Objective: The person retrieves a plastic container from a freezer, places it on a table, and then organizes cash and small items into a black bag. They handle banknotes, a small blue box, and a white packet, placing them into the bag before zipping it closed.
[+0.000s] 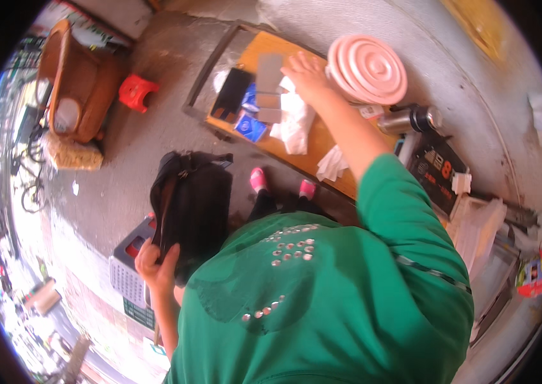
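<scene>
At the lower left, my left hand (156,264) grips the edge of a black bag (199,206). My right hand (305,77) reaches over a wooden table (326,139), its fingers spread beside a grey flat box (269,72). I cannot tell whether they touch it. White crumpled tissues (297,127) lie just below that hand, and another white tissue (333,163) lies nearer to me. Left of the grey box are a black phone-like slab (232,93) and blue-and-white packets (250,127). A stack of pink round lids (372,69) stands right of the hand.
A steel flask (410,119) and a black printed box (436,168) stand along the wall at right. A red stool (137,92) and a brown wicker chair (84,86) are on the floor at upper left. A grey plastic crate (129,269) is beside the bag.
</scene>
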`<action>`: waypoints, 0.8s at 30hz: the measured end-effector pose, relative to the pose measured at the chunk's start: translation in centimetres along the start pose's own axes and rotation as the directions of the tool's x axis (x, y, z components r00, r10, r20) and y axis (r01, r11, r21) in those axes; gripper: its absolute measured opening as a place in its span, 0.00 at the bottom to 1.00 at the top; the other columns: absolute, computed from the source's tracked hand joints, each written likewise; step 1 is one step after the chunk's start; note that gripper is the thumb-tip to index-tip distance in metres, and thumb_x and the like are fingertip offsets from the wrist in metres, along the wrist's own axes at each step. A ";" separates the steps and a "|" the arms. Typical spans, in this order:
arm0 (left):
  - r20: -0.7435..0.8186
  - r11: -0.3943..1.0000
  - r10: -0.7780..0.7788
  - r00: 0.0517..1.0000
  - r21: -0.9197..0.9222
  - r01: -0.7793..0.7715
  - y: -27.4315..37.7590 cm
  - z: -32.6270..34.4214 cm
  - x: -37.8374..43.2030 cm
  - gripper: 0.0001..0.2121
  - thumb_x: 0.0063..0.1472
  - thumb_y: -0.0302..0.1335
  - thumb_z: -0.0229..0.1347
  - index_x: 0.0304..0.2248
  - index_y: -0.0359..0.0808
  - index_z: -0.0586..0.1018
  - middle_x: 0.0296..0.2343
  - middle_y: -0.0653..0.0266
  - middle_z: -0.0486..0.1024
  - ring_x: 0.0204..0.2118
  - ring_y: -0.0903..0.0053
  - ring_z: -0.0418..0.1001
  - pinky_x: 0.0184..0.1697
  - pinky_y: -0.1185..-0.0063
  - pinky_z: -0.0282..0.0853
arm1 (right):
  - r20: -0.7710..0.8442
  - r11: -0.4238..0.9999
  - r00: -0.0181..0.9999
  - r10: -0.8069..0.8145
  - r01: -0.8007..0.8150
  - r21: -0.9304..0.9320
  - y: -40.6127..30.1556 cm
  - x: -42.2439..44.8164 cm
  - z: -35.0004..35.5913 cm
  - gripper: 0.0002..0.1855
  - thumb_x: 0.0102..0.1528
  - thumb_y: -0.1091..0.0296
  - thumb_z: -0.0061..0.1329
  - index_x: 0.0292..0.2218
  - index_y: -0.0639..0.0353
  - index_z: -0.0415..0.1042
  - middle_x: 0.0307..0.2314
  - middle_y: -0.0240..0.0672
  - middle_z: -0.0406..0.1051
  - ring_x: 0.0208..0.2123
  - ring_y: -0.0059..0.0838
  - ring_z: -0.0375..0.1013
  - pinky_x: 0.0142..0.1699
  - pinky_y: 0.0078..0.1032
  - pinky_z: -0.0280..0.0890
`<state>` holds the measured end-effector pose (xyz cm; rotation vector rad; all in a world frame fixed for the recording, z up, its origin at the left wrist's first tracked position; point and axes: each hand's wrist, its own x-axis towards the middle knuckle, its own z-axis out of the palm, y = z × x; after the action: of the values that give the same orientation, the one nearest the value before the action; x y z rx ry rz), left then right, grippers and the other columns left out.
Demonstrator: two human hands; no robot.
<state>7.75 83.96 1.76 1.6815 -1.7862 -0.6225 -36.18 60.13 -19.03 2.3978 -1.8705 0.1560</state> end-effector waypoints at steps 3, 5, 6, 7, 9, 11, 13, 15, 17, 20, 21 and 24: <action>0.005 1.000 -0.014 1.000 0.004 0.014 -0.3 0.1 -1.3 0.21 0.40 0.21 0.63 0.14 0.34 0.57 0.14 0.63 0.57 0.16 0.72 0.54 0.20 0.75 0.47 | 0.266 0.999 0.963 -0.042 0.037 0.024 -1.3 1.4 -4.1 0.29 0.44 0.63 0.58 0.48 0.51 0.66 0.46 0.37 0.66 0.56 0.40 0.57 0.64 0.46 0.41; 0.033 0.996 -0.053 0.998 -0.067 0.055 -0.7 1.0 -1.0 0.20 0.41 0.21 0.63 0.14 0.34 0.58 0.14 0.63 0.58 0.17 0.74 0.54 0.20 0.75 0.47 | -0.027 0.998 1.000 0.010 -0.009 0.058 -1.8 -0.2 -4.8 0.27 0.44 0.59 0.59 0.44 0.56 0.67 0.39 0.37 0.69 0.48 0.39 0.65 0.59 0.43 0.52; 0.061 0.997 -0.045 0.997 -0.067 0.049 -0.1 1.4 -0.7 0.20 0.43 0.20 0.62 0.14 0.34 0.57 0.14 0.65 0.58 0.17 0.77 0.54 0.21 0.77 0.46 | -0.095 0.981 0.995 0.013 0.006 0.194 -2.0 -1.5 -5.9 0.27 0.44 0.59 0.60 0.43 0.59 0.67 0.37 0.38 0.69 0.45 0.39 0.66 0.55 0.42 0.56; 0.086 0.994 -0.052 0.995 -0.094 0.061 -0.3 1.8 -0.6 0.20 0.43 0.20 0.62 0.14 0.33 0.57 0.14 0.66 0.58 0.18 0.79 0.54 0.21 0.78 0.46 | -0.166 0.944 0.986 0.018 0.038 0.328 -2.5 -3.2 -7.5 0.27 0.44 0.59 0.61 0.42 0.61 0.66 0.34 0.39 0.68 0.41 0.38 0.67 0.51 0.40 0.60; 0.131 0.987 -0.065 0.989 -0.135 0.083 -0.5 3.0 -0.7 0.20 0.44 0.20 0.62 0.15 0.33 0.57 0.14 0.67 0.57 0.18 0.81 0.53 0.21 0.78 0.46 | -0.280 0.811 0.946 0.162 0.035 0.585 -3.2 -8.1 -12.5 0.26 0.39 0.61 0.64 0.38 0.59 0.66 0.28 0.36 0.66 0.39 0.37 0.68 0.46 0.36 0.62; 0.171 0.971 -0.130 0.977 -0.175 0.159 -0.7 3.9 -0.5 0.20 0.44 0.20 0.62 0.15 0.33 0.57 0.14 0.67 0.57 0.18 0.81 0.53 0.21 0.78 0.47 | -0.387 0.795 0.885 0.257 0.033 0.605 -2.2 -13.9 -16.9 0.28 0.38 0.62 0.65 0.39 0.60 0.67 0.29 0.37 0.67 0.36 0.39 0.69 0.40 0.34 0.63; 0.198 0.969 -0.137 0.970 -0.176 0.173 0.0 4.4 0.0 0.20 0.45 0.21 0.62 0.14 0.34 0.57 0.14 0.67 0.57 0.19 0.82 0.52 0.21 0.78 0.47 | -0.392 0.729 0.817 0.422 -0.048 0.683 0.3 -20.1 -19.2 0.27 0.39 0.65 0.64 0.39 0.60 0.67 0.31 0.37 0.69 0.34 0.35 0.71 0.37 0.31 0.66; 0.193 0.981 -0.117 0.974 -0.132 0.144 1.2 5.1 0.7 0.21 0.45 0.21 0.62 0.14 0.34 0.57 0.14 0.68 0.56 0.19 0.82 0.52 0.21 0.78 0.47 | -0.187 0.446 0.668 0.720 -0.240 0.862 2.2 -25.6 -21.9 0.28 0.41 0.69 0.63 0.44 0.60 0.65 0.35 0.36 0.70 0.36 0.25 0.72 0.38 0.23 0.68; 0.235 0.992 0.006 0.972 -0.122 0.023 1.3 6.0 1.6 0.20 0.44 0.21 0.62 0.13 0.33 0.58 0.13 0.65 0.57 0.16 0.77 0.53 0.20 0.76 0.47 | -0.288 0.616 0.551 0.783 -0.619 0.487 7.0 -31.5 -21.8 0.30 0.42 0.68 0.63 0.45 0.58 0.65 0.37 0.38 0.70 0.41 0.32 0.71 0.44 0.29 0.67; 0.264 0.994 0.054 0.963 -0.110 -0.026 2.3 6.5 2.2 0.20 0.42 0.22 0.63 0.12 0.33 0.59 0.13 0.64 0.57 0.16 0.76 0.55 0.20 0.75 0.48 | -0.166 0.648 0.626 0.762 -0.743 0.169 11.1 -36.2 -21.6 0.31 0.42 0.64 0.62 0.47 0.59 0.66 0.40 0.44 0.70 0.43 0.41 0.70 0.47 0.33 0.65; 0.264 0.992 0.032 0.964 -0.129 0.003 2.6 6.5 2.2 0.20 0.42 0.22 0.63 0.12 0.33 0.59 0.13 0.64 0.57 0.16 0.76 0.55 0.20 0.75 0.49 | -0.133 0.676 0.663 0.736 -0.728 0.114 12.4 -37.6 -20.4 0.31 0.42 0.63 0.62 0.48 0.60 0.66 0.41 0.46 0.70 0.42 0.44 0.70 0.46 0.34 0.65; 0.255 0.991 0.060 0.965 -0.129 -0.028 2.7 6.2 1.9 0.21 0.42 0.23 0.63 0.12 0.33 0.57 0.13 0.66 0.53 0.16 0.79 0.51 0.20 0.76 0.45 | -0.047 0.582 0.580 0.813 -0.813 0.030 14.5 -39.8 -16.9 0.30 0.44 0.67 0.59 0.48 0.58 0.66 0.44 0.45 0.69 0.45 0.46 0.67 0.50 0.37 0.62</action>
<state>1.47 81.86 -0.57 1.5286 -1.9138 -0.9505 -60.24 97.17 -7.67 1.2831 -2.7784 0.2794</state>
